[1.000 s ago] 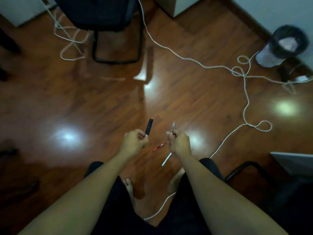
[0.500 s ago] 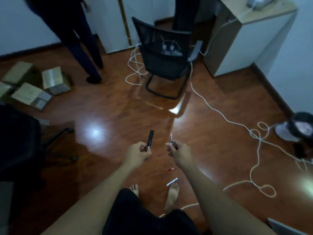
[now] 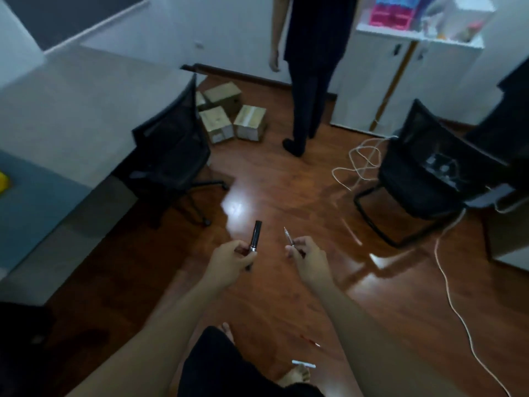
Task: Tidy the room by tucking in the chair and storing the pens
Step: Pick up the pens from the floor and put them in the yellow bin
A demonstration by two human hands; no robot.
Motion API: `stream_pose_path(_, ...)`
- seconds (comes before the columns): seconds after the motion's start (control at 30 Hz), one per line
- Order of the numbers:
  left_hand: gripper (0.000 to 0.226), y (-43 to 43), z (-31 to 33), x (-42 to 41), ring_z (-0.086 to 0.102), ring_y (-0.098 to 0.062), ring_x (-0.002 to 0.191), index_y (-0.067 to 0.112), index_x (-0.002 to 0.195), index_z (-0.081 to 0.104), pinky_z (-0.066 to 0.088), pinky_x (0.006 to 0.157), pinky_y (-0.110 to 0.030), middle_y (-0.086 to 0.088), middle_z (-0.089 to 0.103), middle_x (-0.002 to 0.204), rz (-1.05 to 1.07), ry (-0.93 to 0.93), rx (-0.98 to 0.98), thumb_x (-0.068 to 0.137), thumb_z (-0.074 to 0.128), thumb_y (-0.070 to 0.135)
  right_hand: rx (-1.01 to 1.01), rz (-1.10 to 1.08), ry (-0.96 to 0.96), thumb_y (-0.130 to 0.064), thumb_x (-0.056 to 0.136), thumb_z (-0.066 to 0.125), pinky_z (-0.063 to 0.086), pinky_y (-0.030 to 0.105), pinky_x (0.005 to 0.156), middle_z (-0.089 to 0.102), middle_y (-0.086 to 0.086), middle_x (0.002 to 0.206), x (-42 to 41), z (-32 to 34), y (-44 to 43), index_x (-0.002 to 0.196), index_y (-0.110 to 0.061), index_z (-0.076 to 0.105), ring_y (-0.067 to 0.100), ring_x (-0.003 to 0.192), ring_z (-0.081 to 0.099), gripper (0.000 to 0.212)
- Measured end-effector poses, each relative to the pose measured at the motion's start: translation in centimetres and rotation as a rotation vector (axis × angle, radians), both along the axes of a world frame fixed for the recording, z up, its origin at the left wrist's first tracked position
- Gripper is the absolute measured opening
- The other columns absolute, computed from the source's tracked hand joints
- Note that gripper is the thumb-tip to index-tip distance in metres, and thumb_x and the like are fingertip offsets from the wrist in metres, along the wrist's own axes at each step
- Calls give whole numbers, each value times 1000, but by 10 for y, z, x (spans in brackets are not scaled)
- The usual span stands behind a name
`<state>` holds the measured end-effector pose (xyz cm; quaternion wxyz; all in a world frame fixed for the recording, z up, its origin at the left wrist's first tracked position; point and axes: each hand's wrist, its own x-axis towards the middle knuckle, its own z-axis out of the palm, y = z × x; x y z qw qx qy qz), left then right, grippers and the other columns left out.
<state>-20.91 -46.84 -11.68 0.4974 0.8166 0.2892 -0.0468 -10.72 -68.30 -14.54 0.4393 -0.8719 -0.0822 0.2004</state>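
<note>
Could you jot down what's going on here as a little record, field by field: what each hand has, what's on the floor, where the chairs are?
left hand: holds a black pen, pointing up
right hand: holds a thin clear pen, tip up
on the floor: red pen and white pen near the bare feet; white cable; cardboard boxes
left chair: beside the grey desk, not tucked in
right chair: stands in the open, with the cable by it
also: another person's legs at the back
</note>
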Motion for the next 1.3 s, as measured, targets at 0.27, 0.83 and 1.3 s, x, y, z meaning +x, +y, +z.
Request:
stream_pose_path(0.27, 19, 106, 15, -66, 80, -10, 76, 19, 104, 77, 67, 80, -41, 0, 82, 87, 201, -29, -9, 91, 85, 30, 13, 248, -101, -47, 96, 70, 57, 30, 77, 78, -20, 84, -10, 19, 135, 99, -30, 66, -3, 71, 70, 17)
stream_pose_path(0.83, 12, 366, 17, -204, 78, -8, 87, 30, 106, 76, 67, 79, -32, 0, 79, 100, 475, -64, -43, 96, 78, 36, 29, 552, -54, -31, 104, 62, 63, 38, 73, 76, -12, 94, -87, 30, 442, 101, -38, 66, 7, 80, 72, 8)
stream_pose_path(1.3, 12, 518, 7, -264, 78, -8, 77, 26, 102, 78, 67, 78, -36, 5, 81, 89, 791, -85, -39, 94, 81, 35, 51, 869, -46, -31, 105, 61, 63, 30, 72, 77, -12, 94, -116, 8, 667, 107, -35, 68, 1, 80, 72, 8)
